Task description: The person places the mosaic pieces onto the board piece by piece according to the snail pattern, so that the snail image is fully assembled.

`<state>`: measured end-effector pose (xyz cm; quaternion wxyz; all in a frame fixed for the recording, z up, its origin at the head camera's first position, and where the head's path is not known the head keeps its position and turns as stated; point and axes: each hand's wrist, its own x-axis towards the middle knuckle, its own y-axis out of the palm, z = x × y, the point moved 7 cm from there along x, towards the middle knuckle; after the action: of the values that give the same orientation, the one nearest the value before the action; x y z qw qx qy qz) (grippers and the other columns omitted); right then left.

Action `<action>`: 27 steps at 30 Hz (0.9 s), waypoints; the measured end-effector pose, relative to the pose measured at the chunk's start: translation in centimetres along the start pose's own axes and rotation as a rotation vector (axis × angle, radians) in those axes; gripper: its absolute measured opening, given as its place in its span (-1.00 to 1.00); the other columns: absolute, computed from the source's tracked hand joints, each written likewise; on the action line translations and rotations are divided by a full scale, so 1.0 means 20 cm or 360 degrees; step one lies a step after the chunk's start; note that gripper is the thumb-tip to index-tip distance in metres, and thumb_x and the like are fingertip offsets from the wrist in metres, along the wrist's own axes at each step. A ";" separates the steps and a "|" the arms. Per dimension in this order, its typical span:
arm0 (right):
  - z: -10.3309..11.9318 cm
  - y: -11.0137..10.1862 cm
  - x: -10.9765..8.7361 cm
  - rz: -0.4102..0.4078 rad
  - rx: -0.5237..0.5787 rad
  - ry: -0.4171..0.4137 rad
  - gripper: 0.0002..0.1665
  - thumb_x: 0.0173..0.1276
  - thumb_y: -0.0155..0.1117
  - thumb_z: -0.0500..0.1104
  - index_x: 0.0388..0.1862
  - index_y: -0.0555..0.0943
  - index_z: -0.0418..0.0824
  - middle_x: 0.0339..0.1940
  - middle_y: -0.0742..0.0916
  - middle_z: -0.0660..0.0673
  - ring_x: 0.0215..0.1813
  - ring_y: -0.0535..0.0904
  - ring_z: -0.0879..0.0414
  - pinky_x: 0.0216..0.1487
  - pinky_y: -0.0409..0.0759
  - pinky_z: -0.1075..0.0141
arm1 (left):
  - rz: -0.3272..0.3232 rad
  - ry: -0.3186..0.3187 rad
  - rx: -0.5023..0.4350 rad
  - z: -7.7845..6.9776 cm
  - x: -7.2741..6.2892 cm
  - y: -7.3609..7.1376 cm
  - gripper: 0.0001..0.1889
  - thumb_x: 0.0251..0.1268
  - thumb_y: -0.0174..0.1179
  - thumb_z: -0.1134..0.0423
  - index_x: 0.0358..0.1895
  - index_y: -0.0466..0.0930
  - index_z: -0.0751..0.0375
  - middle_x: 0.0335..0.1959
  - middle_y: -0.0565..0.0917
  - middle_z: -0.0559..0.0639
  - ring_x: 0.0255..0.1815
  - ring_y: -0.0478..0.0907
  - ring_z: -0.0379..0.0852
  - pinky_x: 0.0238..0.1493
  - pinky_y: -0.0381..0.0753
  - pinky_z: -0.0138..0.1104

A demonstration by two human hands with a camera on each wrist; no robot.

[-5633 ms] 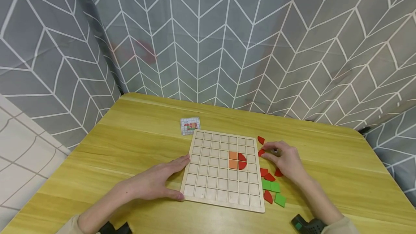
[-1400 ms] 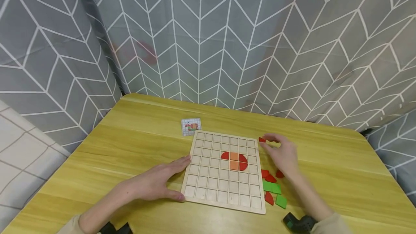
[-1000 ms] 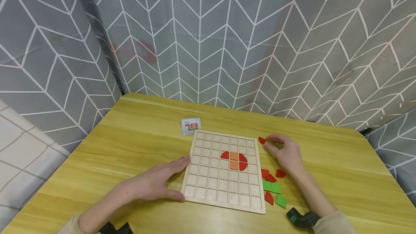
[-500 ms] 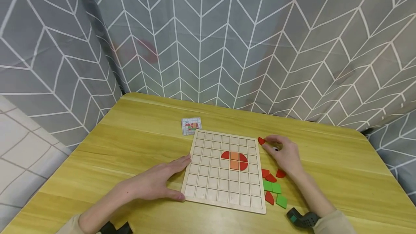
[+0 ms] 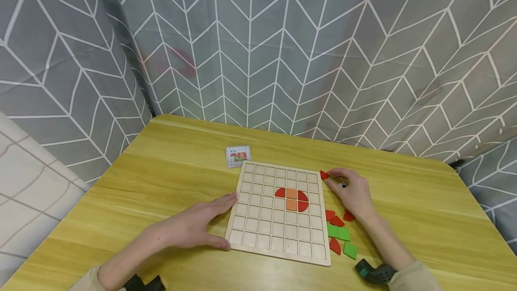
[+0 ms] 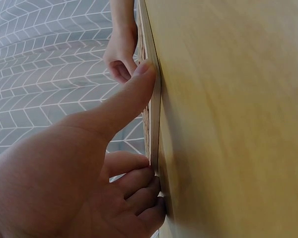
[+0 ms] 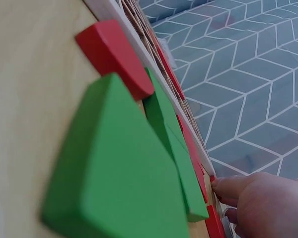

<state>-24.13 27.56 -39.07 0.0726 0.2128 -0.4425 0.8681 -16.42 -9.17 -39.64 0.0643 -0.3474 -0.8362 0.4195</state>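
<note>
A square wooden grid board (image 5: 266, 228) lies on the table. In it sit two orange squares (image 5: 291, 199) with red quarter-circle pieces (image 5: 302, 201) beside them. My left hand (image 5: 194, 223) rests against the board's left edge; the left wrist view shows its thumb (image 6: 139, 82) on the rim. Beyond the board's far right corner, my right hand (image 5: 353, 192) pinches a red quarter-circle tile (image 5: 323, 175) between thumb and fingertips. Under that hand a small white-and-black round piece (image 5: 342, 185) shows partly.
Loose red quarter-circles (image 5: 335, 246) and green squares (image 5: 350, 250) lie along the board's right side, large in the right wrist view. A small picture card (image 5: 238, 156) lies behind the board's far left corner. Patterned curtains (image 5: 266, 57) hang behind the table (image 5: 181, 156).
Another red quarter-circle has come onto the board, left of the upper orange square. My right hand has let go of the far red tile and taken it again. My left hand stays put.
</note>
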 end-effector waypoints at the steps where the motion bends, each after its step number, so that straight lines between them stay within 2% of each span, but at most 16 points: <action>1: 0.00 0.00 0.00 -0.0006 0.0000 -0.0002 -0.76 0.21 0.51 -0.23 -0.12 0.76 -0.20 -0.20 0.82 -0.12 -0.11 0.73 -0.07 -0.11 0.62 0.20 | 0.0001 -0.0001 -0.0002 0.00 0.00 0.00 0.12 0.06 0.30 -0.40 0.62 -0.01 0.01 0.64 0.02 -0.04 0.60 0.06 0.05 0.50 0.19 0.11; 8: 0.01 -0.01 0.00 -0.0048 -0.0022 -0.0035 -0.74 0.16 0.54 -0.26 -0.15 0.75 -0.25 -0.23 0.82 -0.14 -0.19 0.75 -0.05 -0.19 0.66 0.17 | 0.0008 -0.0016 -0.0012 0.00 0.00 -0.01 0.12 0.07 0.31 -0.38 0.62 -0.01 0.01 0.64 0.02 -0.04 0.61 0.05 0.05 0.51 0.17 0.11; 11: 0.00 -0.01 0.00 -0.0070 -0.0021 -0.0044 -0.74 0.15 0.54 -0.27 -0.16 0.75 -0.27 -0.26 0.82 -0.15 -0.22 0.76 -0.05 -0.23 0.63 0.41 | 0.0011 -0.0020 -0.0009 0.00 0.00 -0.01 0.12 0.07 0.31 -0.38 0.63 -0.02 0.00 0.64 0.01 -0.04 0.61 0.05 0.05 0.51 0.17 0.12; 14: 0.00 -0.02 0.00 -0.0097 0.0009 -0.0035 -0.74 0.13 0.55 -0.29 -0.17 0.75 -0.29 -0.29 0.82 -0.16 -0.24 0.75 -0.07 -0.25 0.52 0.66 | 0.0011 -0.0020 -0.0005 0.00 0.00 0.00 0.12 0.07 0.31 -0.38 0.63 -0.02 0.00 0.64 0.01 -0.04 0.61 0.04 0.05 0.51 0.17 0.11; 16: 0.00 -0.04 0.00 -0.0126 0.0037 -0.0013 -0.73 0.12 0.56 -0.29 -0.18 0.75 -0.29 -0.31 0.82 -0.16 -0.25 0.75 -0.08 -0.25 0.46 0.72 | 0.0012 -0.0020 -0.0003 0.00 0.00 0.00 0.12 0.07 0.30 -0.39 0.63 -0.02 0.00 0.65 0.00 -0.03 0.61 0.04 0.06 0.51 0.16 0.11; 20: 0.03 -0.06 -0.01 -0.0121 0.0094 0.0052 -0.72 0.11 0.58 -0.26 -0.17 0.76 -0.25 -0.32 0.82 -0.12 -0.25 0.74 -0.02 -0.27 0.53 0.67 | 0.0012 -0.0016 0.0001 0.00 0.00 0.01 0.12 0.07 0.29 -0.39 0.63 -0.02 0.01 0.64 0.01 -0.02 0.61 0.04 0.06 0.52 0.15 0.12; 27: 0.17 -0.02 -0.08 0.0069 0.0242 0.0158 -0.71 0.18 0.55 -0.17 -0.10 0.75 -0.12 -0.27 0.81 0.04 -0.18 0.70 0.22 -0.09 0.68 0.46 | 0.0021 -0.0014 -0.0026 0.00 0.00 0.00 0.11 0.09 0.30 -0.36 0.63 -0.02 0.01 0.65 -0.01 -0.03 0.62 0.02 0.07 0.52 0.14 0.14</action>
<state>-21.50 25.07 -37.78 0.0592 0.1647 -0.3758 0.9100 -16.42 -9.11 -39.58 0.0551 -0.3517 -0.8375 0.4146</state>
